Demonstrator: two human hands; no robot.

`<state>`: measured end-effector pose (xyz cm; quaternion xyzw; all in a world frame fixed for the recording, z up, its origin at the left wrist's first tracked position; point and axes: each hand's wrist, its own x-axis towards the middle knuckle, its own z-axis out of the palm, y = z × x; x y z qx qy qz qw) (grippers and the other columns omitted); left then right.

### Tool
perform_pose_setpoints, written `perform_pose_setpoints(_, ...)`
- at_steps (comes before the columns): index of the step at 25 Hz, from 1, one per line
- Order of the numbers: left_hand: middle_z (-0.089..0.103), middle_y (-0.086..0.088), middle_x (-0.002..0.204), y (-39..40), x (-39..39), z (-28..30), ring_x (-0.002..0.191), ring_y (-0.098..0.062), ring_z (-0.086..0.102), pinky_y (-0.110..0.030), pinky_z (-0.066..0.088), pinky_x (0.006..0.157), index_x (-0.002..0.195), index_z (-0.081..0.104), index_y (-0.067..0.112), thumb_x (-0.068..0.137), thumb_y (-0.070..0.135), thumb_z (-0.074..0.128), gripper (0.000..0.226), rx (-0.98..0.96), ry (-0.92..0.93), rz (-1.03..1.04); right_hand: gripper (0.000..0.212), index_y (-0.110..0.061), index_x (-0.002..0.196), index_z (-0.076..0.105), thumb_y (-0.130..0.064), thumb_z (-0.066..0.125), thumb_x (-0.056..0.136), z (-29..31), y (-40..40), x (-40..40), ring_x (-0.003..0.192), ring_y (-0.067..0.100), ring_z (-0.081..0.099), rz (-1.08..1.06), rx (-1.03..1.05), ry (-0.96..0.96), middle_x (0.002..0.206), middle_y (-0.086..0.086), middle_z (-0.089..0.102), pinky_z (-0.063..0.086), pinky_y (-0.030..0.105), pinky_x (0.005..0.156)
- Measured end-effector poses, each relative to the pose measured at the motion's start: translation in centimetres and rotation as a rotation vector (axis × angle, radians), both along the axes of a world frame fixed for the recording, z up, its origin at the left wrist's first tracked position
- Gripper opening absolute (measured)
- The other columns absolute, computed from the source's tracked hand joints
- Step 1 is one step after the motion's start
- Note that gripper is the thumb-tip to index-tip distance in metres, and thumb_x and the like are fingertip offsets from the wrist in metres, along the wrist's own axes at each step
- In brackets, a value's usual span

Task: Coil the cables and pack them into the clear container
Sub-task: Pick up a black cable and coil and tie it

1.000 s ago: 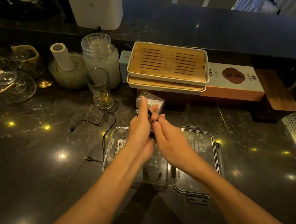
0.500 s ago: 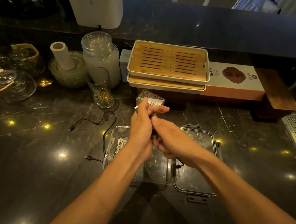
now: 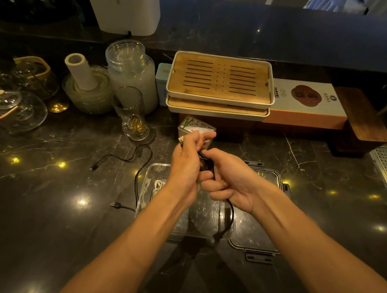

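Both bare forearms reach in from six o'clock, meeting over the dark marbled countertop (image 3: 42, 231), glossy with little ceiling lights mirrored in it. The left hand (image 3: 185, 166) is clenched around a black cable (image 3: 231, 213), a metal plug poking out above its knuckles; the right hand (image 3: 231, 182) is curled tight on the same cable, whose tail droops from under that palm toward six. Right beneath the hands sits the clear container (image 3: 148, 181), a white cable (image 3: 157, 185) lying inside at its nine o'clock end. Its lid (image 3: 263, 241) lies just beside it at three. A second black cable (image 3: 138, 170) snakes loose on the counter toward ten. Further out at twelve, a small tin (image 3: 193, 126), then stacked bamboo trays (image 3: 219, 80) on an orange box (image 3: 306, 102). At eleven, a glass mug (image 3: 132, 114), a tall jar (image 3: 130, 69), glass teapots (image 3: 11, 109). How many loops sit inside the fists, I can't tell; the hands cover most of the container.
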<state>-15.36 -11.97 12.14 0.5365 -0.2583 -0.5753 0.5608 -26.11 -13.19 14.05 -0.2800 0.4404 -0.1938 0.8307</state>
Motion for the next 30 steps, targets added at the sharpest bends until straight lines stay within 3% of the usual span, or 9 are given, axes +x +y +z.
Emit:
perform_pose_setpoints(5,0.072,-0.003,0.106,0.1,-0.5,-0.3,0.110,-0.011,0.064,-0.031,0.050,0.097,0.102,0.074,0.004,0.104,0.031,0.039,0.045,0.010,0.010,0.059,0.021,-0.017,0.106,0.054,-0.033,0.041,0.112,-0.1,0.8,0.2,0.041,0.002,0.025,-0.005,-0.053,0.019,0.065,-0.001,0.033,0.016,0.015,0.033)
perform_pose_setpoints(9,0.072,-0.005,0.104,-0.2,-0.3,-0.4,0.101,-0.013,0.064,-0.031,0.052,0.089,0.087,0.072,0.010,0.103,0.035,0.045,0.040,0.054,0.088,0.089,0.028,-0.017,0.096,0.054,-0.034,0.039,0.112,-0.6,1.1,0.9,0.040,0.004,0.023,-0.010,-0.240,0.161,0.057,-0.005,0.033,0.017,0.018,0.034)
perform_pose_setpoints(11,0.074,-0.006,0.103,-0.3,0.2,-0.3,0.096,-0.013,0.066,-0.030,0.052,0.082,0.091,0.071,0.011,0.102,0.037,0.050,0.035,0.090,0.072,0.037,0.028,-0.016,0.096,0.053,-0.032,0.038,0.113,-0.7,1.0,0.9,0.040,0.005,0.023,-0.021,-0.296,0.191,0.056,-0.005,0.033,0.018,0.018,0.035)
perform_pose_setpoints(16,0.068,-0.007,0.101,0.0,3.6,0.2,0.083,-0.013,0.065,-0.023,0.053,0.066,0.113,0.066,0.010,0.097,0.027,0.066,0.024,-0.015,-0.135,-0.230,0.030,-0.011,0.098,0.054,-0.032,0.038,0.113,-0.1,0.3,-0.7,0.041,0.006,0.027,0.031,-0.400,0.265,0.061,-0.003,0.037,0.021,0.020,0.035)
perform_pose_setpoints(18,0.070,0.000,0.104,-0.4,5.9,1.0,0.079,-0.011,0.068,-0.020,0.054,0.064,0.124,0.065,0.014,0.096,0.022,0.067,0.030,-0.172,-0.397,-0.440,0.031,-0.013,0.098,0.055,-0.034,0.038,0.112,0.0,0.0,-1.4,0.043,0.006,0.029,0.112,-0.471,0.312,0.063,-0.003,0.038,0.022,0.021,0.037)
perform_pose_setpoints(20,0.072,0.002,0.101,-0.9,7.6,2.2,0.080,-0.017,0.069,-0.025,0.057,0.067,0.123,0.067,0.018,0.098,0.026,0.063,0.026,-0.269,-0.648,-0.737,0.032,-0.012,0.099,0.056,-0.036,0.039,0.112,0.2,-0.3,-2.0,0.045,0.007,0.031,0.229,-0.554,0.373,0.063,-0.003,0.040,0.023,0.022,0.039)
perform_pose_setpoints(24,0.073,0.002,0.090,-1.6,8.3,3.4,0.072,-0.010,0.066,-0.029,0.053,0.067,0.109,0.058,0.019,0.102,0.035,0.055,0.018,-0.119,-0.846,-1.120,0.038,-0.007,0.099,0.059,-0.038,0.041,0.111,0.4,-0.8,-2.4,0.042,0.001,0.042,0.468,-0.798,0.587,0.060,-0.010,0.045,0.031,0.014,0.042)
perform_pose_setpoints(27,0.070,0.005,0.092,-1.4,7.7,2.6,0.068,0.001,0.060,-0.018,0.048,0.063,0.113,0.054,0.019,0.105,0.037,0.048,0.020,-0.193,-1.012,-1.170,0.038,-0.007,0.099,0.061,-0.037,0.041,0.111,0.2,-1.1,-2.6,0.042,-0.001,0.044,0.498,-0.817,0.625,0.060,-0.010,0.046,0.033,0.013,0.042)
perform_pose_setpoints(30,0.066,0.007,0.083,-0.6,7.3,1.8,0.066,0.000,0.059,-0.016,0.045,0.062,0.113,0.057,0.019,0.105,0.037,0.048,0.022,-0.282,-1.007,-1.124,0.034,-0.015,0.095,0.060,-0.038,0.041,0.111,0.2,-1.4,-3.1,0.043,-0.002,0.044,0.519,-0.796,0.628,0.059,-0.012,0.046,0.033,0.011,0.041)
